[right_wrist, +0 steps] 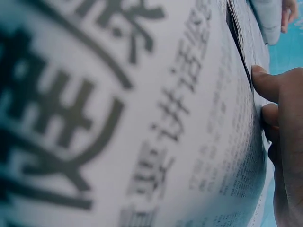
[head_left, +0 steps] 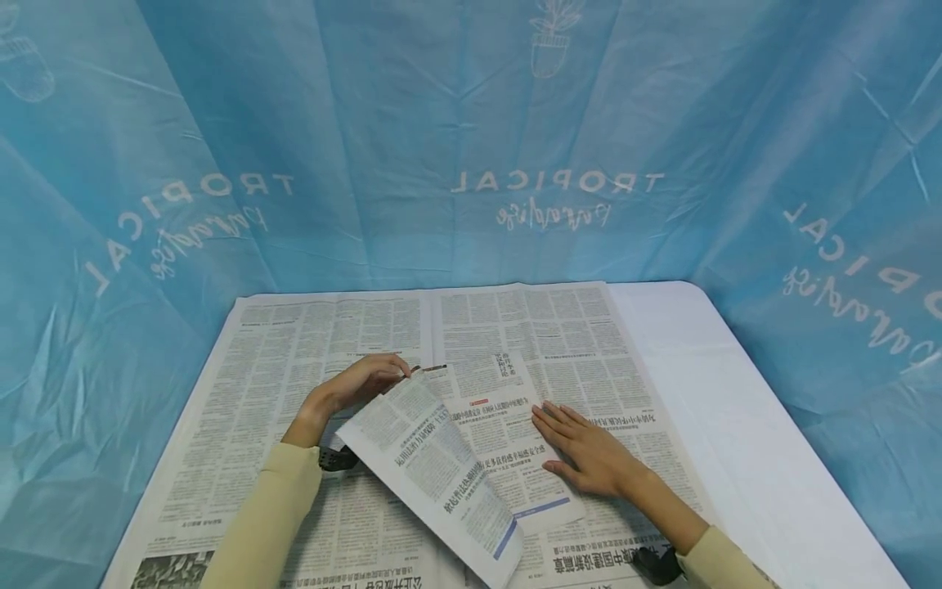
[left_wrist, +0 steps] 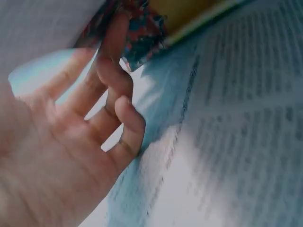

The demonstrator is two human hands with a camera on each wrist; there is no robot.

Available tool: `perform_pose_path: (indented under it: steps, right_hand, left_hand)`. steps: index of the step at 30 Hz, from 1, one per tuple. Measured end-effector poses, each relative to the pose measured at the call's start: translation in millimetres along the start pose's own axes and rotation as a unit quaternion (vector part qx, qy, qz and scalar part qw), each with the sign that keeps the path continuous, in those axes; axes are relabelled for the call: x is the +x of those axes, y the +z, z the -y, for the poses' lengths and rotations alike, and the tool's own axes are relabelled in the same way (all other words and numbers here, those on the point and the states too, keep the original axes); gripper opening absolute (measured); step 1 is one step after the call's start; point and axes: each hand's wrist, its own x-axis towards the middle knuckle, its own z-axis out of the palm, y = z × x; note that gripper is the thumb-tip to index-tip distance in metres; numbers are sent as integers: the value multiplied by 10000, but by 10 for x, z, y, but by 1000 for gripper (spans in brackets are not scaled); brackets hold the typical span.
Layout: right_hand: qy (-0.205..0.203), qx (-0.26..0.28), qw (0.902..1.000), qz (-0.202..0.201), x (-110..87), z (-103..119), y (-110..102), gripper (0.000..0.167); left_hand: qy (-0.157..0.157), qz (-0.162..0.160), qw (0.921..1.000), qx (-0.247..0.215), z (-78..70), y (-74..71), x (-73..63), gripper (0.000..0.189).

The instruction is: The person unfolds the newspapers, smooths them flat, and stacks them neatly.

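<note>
A smaller folded newspaper piece (head_left: 500,425) lies on larger newspaper sheets, its left part raised as a flap (head_left: 441,466). My left hand (head_left: 364,380) holds the flap's far corner at the fingertips; the thumb is hidden. In the left wrist view, the curled fingers of that left hand (left_wrist: 94,113) reach a red and teal patterned surface (left_wrist: 142,35) with a yellow part beside it, perhaps a book cover. My right hand (head_left: 589,450) rests with straight fingers on the piece's right edge. The right wrist view shows this right hand (right_wrist: 284,123) at the edge of the paper.
Large newspaper sheets (head_left: 243,393) cover most of the white table (head_left: 677,343). A bare white strip runs along its right side. Blue curtains (head_left: 412,123) with printed lettering hang behind and at both sides. Dark wrist straps (head_left: 337,458) show at both sleeves.
</note>
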Motion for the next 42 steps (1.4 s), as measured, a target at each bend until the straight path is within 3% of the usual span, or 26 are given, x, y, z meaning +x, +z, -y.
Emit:
perform_pose_path:
  steps: [3, 11, 21, 26, 30, 38, 42]
  right_hand:
    - [15, 49, 10000, -12, 2, -12, -7, 70]
    - [80, 50, 9999, -55, -1, 0, -1, 70]
    - [159, 36, 9999, -51, -46, -17, -10, 68]
    - [122, 144, 9998, -113, -80, -71, -3, 69]
    - [77, 58, 9998, -150, -121, -98, 4, 69]
    - [305, 84, 9991, -293, -270, -117, -47, 68]
    - [350, 30, 9987, -365, -360, -144, -72, 69]
  left_hand:
    - [-251, 82, 9996, -77, 44, -19, -44, 24]
    - [232, 739, 9956, 529, 199, -15, -319, 24]
    - [-25, 616, 9921, 1093, 284, -55, -733, 26]
    - [-89, 97, 9905, 1367, 248, -102, -831, 30]
    - [-48, -491, 9833, 1753, 227, -97, -854, 31]
    - [262, -1796, 9492, 2572, 268, -64, -805, 22]
    - [206, -2113, 9377, 2751, 303, -60, -754, 25]
